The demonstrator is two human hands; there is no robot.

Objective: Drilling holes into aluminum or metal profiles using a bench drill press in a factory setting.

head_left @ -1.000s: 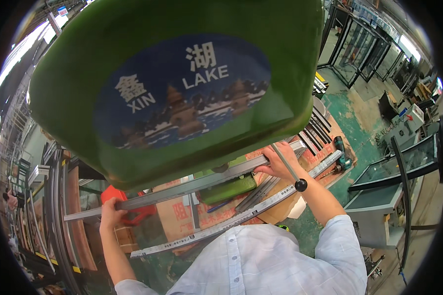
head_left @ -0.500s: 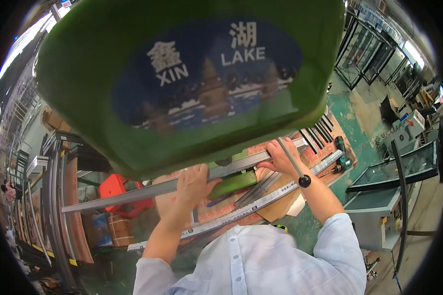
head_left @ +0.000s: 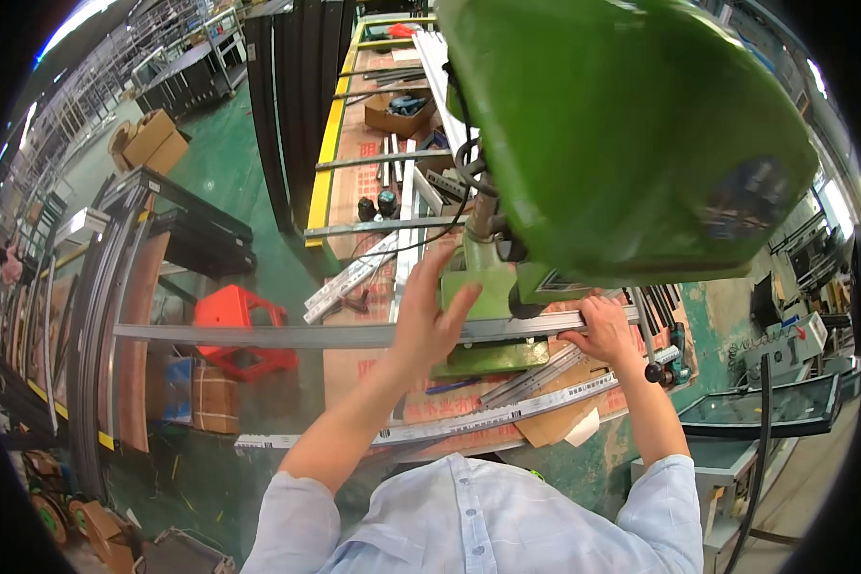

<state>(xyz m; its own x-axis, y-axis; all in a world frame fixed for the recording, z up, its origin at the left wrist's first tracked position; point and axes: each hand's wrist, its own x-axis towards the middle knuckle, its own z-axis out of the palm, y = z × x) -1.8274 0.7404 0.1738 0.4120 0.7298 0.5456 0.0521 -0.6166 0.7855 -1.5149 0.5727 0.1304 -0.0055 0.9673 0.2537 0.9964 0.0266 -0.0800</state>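
Observation:
A long silver metal profile (head_left: pixel 249 336) lies crosswise at the green drill press (head_left: pixel 603 143), its left end reaching out beyond the table. My right hand (head_left: pixel 606 328) is closed round the profile near its right end, beside the press's lever knob (head_left: pixel 652 372). My left hand (head_left: pixel 429 320) is raised in front of the profile near the column, fingers apart and slightly blurred, gripping nothing. Below the profile shows the green base (head_left: pixel 497 357). The press's big head hides the drill tip and part of the table.
A longer wrapped profile (head_left: pixel 469 423) lies along the table's near edge. Behind are a cardboard box (head_left: pixel 399 113), metal strips and a black cable. A red stool (head_left: pixel 244 330) stands under the profile's left part. At the right lies a green-black power drill (head_left: pixel 677 354).
My view has swung so that the press head sits further right and more of the table shows. My left hand has let go of the profile and lifted; the right keeps its hold.

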